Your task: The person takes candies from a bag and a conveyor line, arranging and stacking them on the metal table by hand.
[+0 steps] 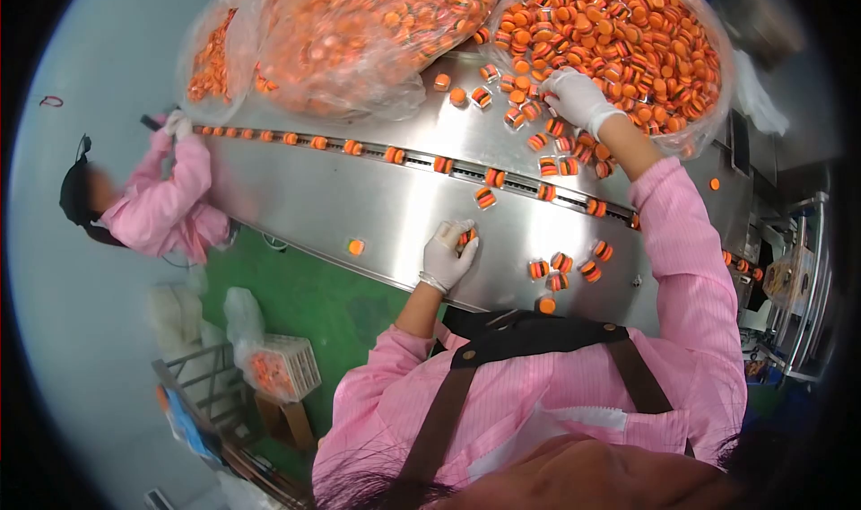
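Observation:
My left hand (447, 256), in a white glove, is closed round an orange and dark striped candy (466, 236) on the steel table (395, 232), on the near side of the conveyor channel. My right hand (574, 95), also gloved, reaches over the loose candies (529, 111) at the mouth of a large open bag of candies (619, 43). Its fingertips point down at the pile, and whether they pinch one is hidden. A line of spaced candies (395, 155) lies along the channel between my hands. Several more candies (558, 280) lie nearer my body.
Another big clear bag of candies (350, 34) stands at the table's far side. At the left end a co-worker in pink (166, 196) has gloved hands by the channel. Below stand a white crate (291, 366) and a metal rack (206, 384); metal rails (807, 286) are at right.

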Demonstrator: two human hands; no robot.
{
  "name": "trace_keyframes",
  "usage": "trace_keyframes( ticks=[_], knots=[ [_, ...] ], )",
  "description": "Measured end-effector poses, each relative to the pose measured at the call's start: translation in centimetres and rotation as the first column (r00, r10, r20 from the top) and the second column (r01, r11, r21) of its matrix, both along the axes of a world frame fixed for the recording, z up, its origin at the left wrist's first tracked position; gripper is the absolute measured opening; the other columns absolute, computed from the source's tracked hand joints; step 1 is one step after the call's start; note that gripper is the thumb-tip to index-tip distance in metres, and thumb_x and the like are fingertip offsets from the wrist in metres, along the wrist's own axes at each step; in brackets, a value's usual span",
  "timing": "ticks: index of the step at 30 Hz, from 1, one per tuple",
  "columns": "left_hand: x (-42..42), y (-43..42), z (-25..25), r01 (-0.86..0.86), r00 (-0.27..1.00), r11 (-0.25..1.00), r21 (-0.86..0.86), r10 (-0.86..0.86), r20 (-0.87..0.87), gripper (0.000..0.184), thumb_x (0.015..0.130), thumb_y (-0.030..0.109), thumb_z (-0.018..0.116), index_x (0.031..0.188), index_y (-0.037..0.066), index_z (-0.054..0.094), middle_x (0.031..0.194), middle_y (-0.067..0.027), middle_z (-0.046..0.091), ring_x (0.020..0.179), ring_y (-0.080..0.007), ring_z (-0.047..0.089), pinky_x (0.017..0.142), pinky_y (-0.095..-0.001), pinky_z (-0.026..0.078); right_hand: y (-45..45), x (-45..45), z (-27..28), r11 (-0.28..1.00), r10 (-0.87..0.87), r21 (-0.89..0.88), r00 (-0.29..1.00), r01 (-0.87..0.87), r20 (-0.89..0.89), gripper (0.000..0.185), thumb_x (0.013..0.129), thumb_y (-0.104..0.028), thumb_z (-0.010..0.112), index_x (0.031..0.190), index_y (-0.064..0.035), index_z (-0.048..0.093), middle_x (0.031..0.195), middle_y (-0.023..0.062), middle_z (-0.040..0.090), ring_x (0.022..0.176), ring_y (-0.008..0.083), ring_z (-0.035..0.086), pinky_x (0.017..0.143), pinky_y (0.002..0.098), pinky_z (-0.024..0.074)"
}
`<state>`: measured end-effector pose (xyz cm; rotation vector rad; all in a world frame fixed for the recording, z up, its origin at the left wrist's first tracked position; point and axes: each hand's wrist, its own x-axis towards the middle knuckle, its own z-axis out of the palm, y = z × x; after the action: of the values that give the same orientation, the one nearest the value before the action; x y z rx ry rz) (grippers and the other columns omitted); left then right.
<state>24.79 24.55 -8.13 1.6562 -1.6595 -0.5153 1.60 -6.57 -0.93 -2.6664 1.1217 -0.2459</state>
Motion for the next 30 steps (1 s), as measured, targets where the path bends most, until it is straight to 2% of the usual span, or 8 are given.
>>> trace_keyframes(
  ticks=[8,12,15,18,20,25,27,30],
  knots=[
    [-0.1,0.0,0.5,-0.017,1.0,0.998,0.053,0.018,-0.016,0.027,0.081,0.015,0.069,0.106,0.005,0.067,0.096,-0.0125,0.063,0.086,-0.0287,0.065,0.075,-0.0345,0.053,-1.0,2.8,-2.2,0.97,-0.232,-0.175,0.854,0.168,-0.465,0.024,0.079,-0.015,0.062,0.096,-0.0004,0.071,0.11,0.0161,0.063,0.107,0.0299,0.058,0.087,0.038,0.0508],
    [0.1,-0.1,0.6,-0.014,1.0,0.998,0.068,0.015,-0.01,0.026,0.082,0.015,0.068,0.106,0.005,0.067,0.096,-0.0121,0.063,0.086,-0.0284,0.065,0.074,-0.0347,0.054,-0.8,1.5,-1.6,0.971,-0.209,-0.182,0.919,0.154,-0.334,0.025,0.077,-0.017,0.061,0.093,0.0,0.07,0.105,0.0172,0.063,0.104,0.0311,0.059,0.087,0.0395,0.0497],
    [0.0,-0.3,1.2,-0.016,1.0,0.997,0.073,0.016,0.005,0.026,0.081,0.015,0.069,0.106,0.006,0.067,0.097,-0.0119,0.063,0.086,-0.0285,0.065,0.074,-0.0348,0.054,-1.4,0.1,-0.7,0.97,-0.213,-0.093,0.971,0.224,0.109,0.023,0.076,-0.02,0.061,0.088,-0.0006,0.066,0.097,0.0186,0.062,0.097,0.031,0.06,0.083,0.0398,0.0488],
    [0.0,-0.2,0.9,-0.019,1.0,0.996,0.086,0.018,0.01,0.027,0.081,0.015,0.069,0.106,0.006,0.067,0.097,-0.0117,0.063,0.085,-0.0287,0.065,0.073,-0.0349,0.054,-2.8,-0.7,-0.8,0.83,-0.535,0.452,0.696,0.327,0.479,0.02,0.078,-0.015,0.061,0.091,0.0002,0.063,0.076,0.0121,0.058,0.073,0.0246,0.06,0.073,0.0325,0.0478],
    [0.2,-0.1,0.9,-0.017,1.0,0.997,0.074,0.017,0.004,0.027,0.081,0.015,0.069,0.106,0.006,0.067,0.097,-0.0116,0.063,0.085,-0.0288,0.065,0.073,-0.0349,0.054,-4.7,-0.9,-1.6,0.74,-0.628,0.663,0.468,0.111,0.622,0.012,0.081,-0.011,0.059,0.086,-0.0011,0.06,0.074,0.0097,0.057,0.071,0.0205,0.058,0.07,0.0296,0.0467],
    [0.2,-0.3,0.9,-0.012,1.0,0.999,0.05,0.012,0.007,0.027,0.081,0.014,0.07,0.106,0.006,0.067,0.097,-0.0113,0.063,0.085,-0.028,0.065,0.073,-0.035,0.054,-3.6,1.5,0.7,0.902,-0.367,0.322,0.902,0.286,0.226,0.022,0.082,-0.007,0.053,0.103,-0.0065,0.054,0.094,0.017,0.063,0.086,0.0296,0.062,0.074,0.0374,0.0484],
    [0.1,-0.3,1.0,-0.016,1.0,0.998,0.068,0.016,-0.001,0.027,0.081,0.014,0.07,0.107,0.006,0.067,0.097,-0.0113,0.063,0.085,-0.0279,0.065,0.073,-0.0349,0.054,-3.3,2.8,1.3,0.965,-0.227,0.124,0.972,0.232,-0.057,0.025,0.083,-0.012,0.055,0.107,-0.0093,0.061,0.107,0.019,0.066,0.101,0.0359,0.063,0.081,0.0442,0.0505],
    [0.1,-0.2,0.8,-0.02,1.0,0.997,0.074,0.021,-0.016,0.027,0.081,0.013,0.069,0.107,0.006,0.067,0.097,-0.0114,0.063,0.086,-0.0277,0.065,0.073,-0.0349,0.054,-4.7,4.0,-0.9,0.982,-0.188,-0.021,0.951,0.189,-0.245,0.019,0.084,-0.016,0.058,0.099,-0.0089,0.067,0.101,0.0183,0.067,0.089,0.0359,0.066,0.078,0.0455,0.0513]
  ],
)
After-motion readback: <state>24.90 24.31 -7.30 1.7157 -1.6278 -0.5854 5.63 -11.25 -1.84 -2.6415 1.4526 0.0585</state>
